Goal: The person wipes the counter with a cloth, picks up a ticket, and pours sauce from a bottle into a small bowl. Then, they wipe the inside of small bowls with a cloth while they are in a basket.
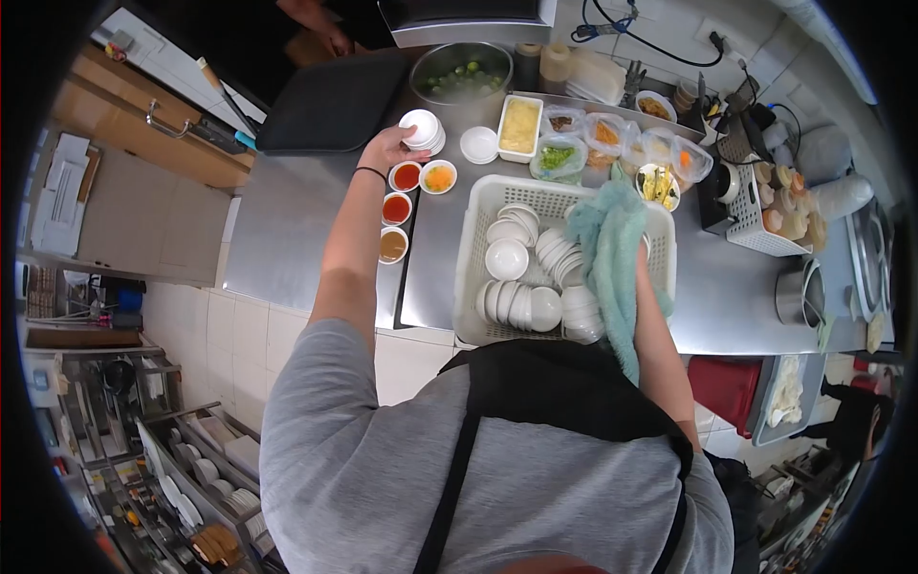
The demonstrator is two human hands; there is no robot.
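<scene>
My left hand [387, 150] grips a short stack of small white bowls [423, 128], thumb over the rim, at the back of the steel counter. Just below it stand small bowls with red sauce [397, 208], orange-yellow sauce [439, 177] and brown sauce [392, 246]. More white bowls [479, 144] stand stacked to its right. In front of me a white perforated basket [468, 251] holds several small white bowls [507, 259], many on their sides. A green towel [612, 244] hangs over the basket's right part. My right hand [644, 256] is at the towel, its fingers hidden.
Behind the basket are a pot of green fruit [464, 80], a yellow-filled tub [519, 127] and bagged ingredients [558, 156]. A black tray [330, 105] lies back left. At right are a bottle basket [765, 225] and a steel pot [796, 292]. Another person's hand [337, 40] shows at the top.
</scene>
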